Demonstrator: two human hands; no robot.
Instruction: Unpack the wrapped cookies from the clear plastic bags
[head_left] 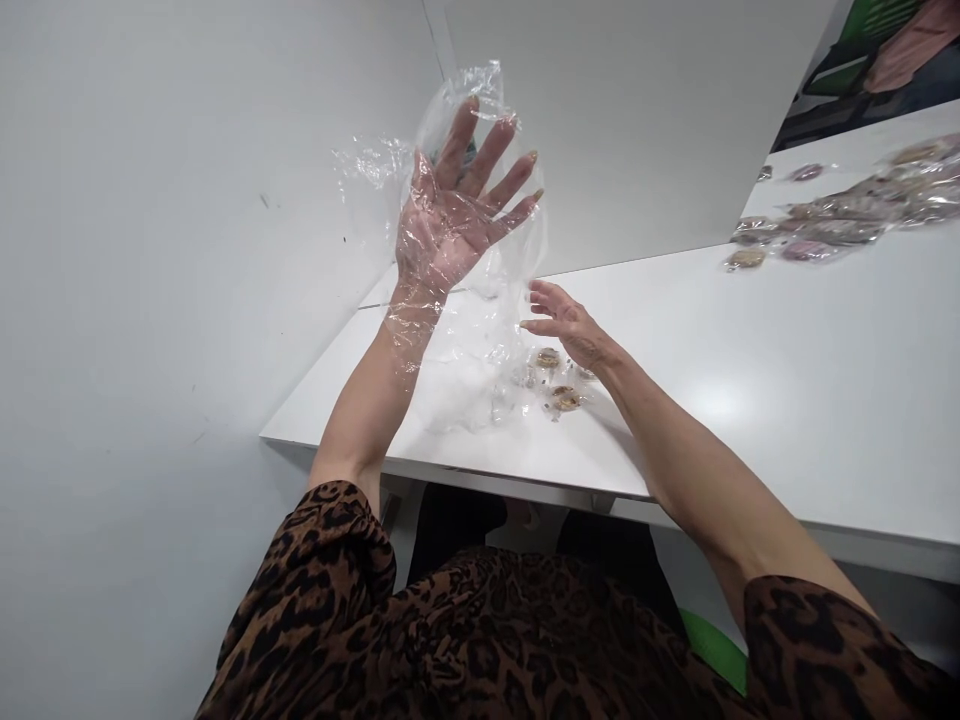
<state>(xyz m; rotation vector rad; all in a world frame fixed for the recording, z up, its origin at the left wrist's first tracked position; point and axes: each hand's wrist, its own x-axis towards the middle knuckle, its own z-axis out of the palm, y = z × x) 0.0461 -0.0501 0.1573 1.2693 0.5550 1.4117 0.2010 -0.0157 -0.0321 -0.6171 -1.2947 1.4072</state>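
Currently spreading left hand (442, 225) inside one clear bag (487, 345). Hovering right hand (571, 325) unclenched near at least two wrapped snacks (566, 398).

Count by Kind, Clock Read from Mid-View

Hands: two; left hand (450, 225) at 12 o'clock, five digits visible, and right hand (576, 328) at 2 o'clock, near centre; large clear bag (504, 270): one, at 12 o'clock; small wrapped packets (547, 358): two plainly seen at 3 o'clock, near centre, a possible third partly hidden by the right hand; heaped packets (847, 212): at far 2 o'clock, full number not tellable, at least four discernible, two pinkish, two tan; patterned sleeves (322, 560): two, at 7 and 4 o'clock; white table (795, 350): one, broadest at 3 o'clock; pink cloth (915, 48): one piece, far 2 o'clock.
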